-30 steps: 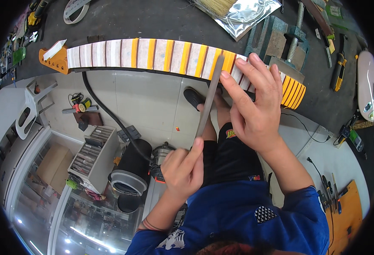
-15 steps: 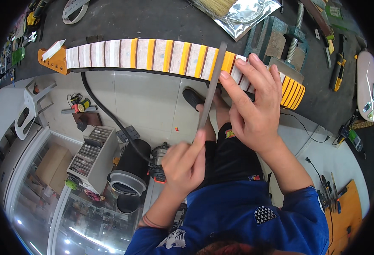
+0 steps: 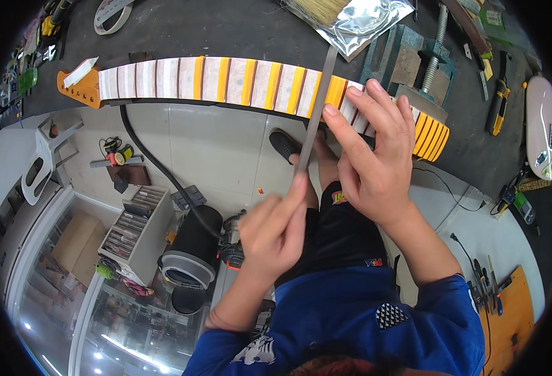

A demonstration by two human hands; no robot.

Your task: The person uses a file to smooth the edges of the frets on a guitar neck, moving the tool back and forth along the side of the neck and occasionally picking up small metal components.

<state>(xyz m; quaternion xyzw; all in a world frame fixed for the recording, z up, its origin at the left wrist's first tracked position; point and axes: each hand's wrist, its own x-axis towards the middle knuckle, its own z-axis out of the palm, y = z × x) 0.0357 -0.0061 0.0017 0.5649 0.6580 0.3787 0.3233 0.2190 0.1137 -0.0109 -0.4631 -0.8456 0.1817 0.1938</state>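
A guitar neck (image 3: 188,80) lies along the near edge of the dark bench, its orange headstock at the left. Strips of whitish and yellow tape cover the fretboard between the dark fret lines. My left hand (image 3: 273,229) is closed on the near end of a long grey file (image 3: 317,119), index finger stretched along it. The file crosses the neck right of its middle, and its far end reaches past the neck over the bench. On the neck's right part rests my right hand (image 3: 376,150), fingers spread, index fingertip beside the file.
A bench vise (image 3: 407,69) stands behind the neck's right end. A silver bag (image 3: 367,22) with a brush on it lies at the back. A yellow-black cutter knife (image 3: 500,100) and a pale guitar body (image 3: 542,125) are to the right. Below stands a black bin (image 3: 191,250).
My left hand has pushed the file away from me, so its tip reaches farther over the neck toward the silver bag. My right hand has stayed in place.
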